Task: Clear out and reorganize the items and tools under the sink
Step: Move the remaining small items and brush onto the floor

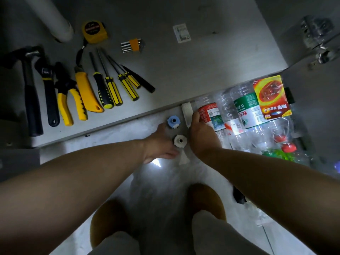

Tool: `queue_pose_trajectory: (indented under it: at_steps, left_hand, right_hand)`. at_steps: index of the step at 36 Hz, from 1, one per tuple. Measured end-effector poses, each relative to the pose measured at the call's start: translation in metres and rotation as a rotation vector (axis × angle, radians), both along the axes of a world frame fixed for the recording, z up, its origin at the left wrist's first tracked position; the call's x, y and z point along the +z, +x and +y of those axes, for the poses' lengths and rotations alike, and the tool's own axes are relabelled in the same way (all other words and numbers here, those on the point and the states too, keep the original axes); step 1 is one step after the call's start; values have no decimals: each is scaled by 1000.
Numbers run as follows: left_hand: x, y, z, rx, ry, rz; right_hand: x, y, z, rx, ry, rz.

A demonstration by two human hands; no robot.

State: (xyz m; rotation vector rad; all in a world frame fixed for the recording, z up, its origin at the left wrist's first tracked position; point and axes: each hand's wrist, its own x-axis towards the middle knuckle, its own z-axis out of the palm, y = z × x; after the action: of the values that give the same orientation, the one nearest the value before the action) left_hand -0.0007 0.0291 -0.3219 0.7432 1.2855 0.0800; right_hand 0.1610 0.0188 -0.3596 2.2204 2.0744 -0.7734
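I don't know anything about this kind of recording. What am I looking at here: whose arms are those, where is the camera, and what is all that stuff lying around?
There is no machine here. A person wears one camera on the head, looking down, so you see their own two bare arms reaching forward and their slippers at the bottom.

The grey board at the top is the cabinet floor under the sink, with a white drain pipe at its back. Tools lie in a neat row on it: a hammer, a wrench, pliers, a yellow utility knife, screwdrivers, a tape measure and hex keys.

On the floor in front lie a blue plastic fitting, a white fitting and empty plastic bottles.

The left hand rests beside the fittings. The right hand touches a white strip; whether it grips it is unclear.
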Motion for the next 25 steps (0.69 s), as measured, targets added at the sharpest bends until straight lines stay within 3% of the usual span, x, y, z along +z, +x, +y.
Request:
queue_pose_trajectory:
  at_steps: [7, 12, 19, 22, 25]
  left_hand:
    - [-11, 11, 1, 75, 13, -76]
    - [-9, 13, 7, 93, -34, -97]
    - [3, 28, 21, -11, -61, -79]
    - [12, 32, 19, -129, -16, -30]
    - [29, 33, 16, -283, 119, 180]
  right_hand:
    - [6, -3, -6, -100, -29, 9]
    - [27, 9, -21, -128, -87, 190]
    - [45, 50, -55, -63, -198, 236]
    - [48, 66, -69, -51, -224, 225]
    - [52, 79, -85, -115, -259, 238]
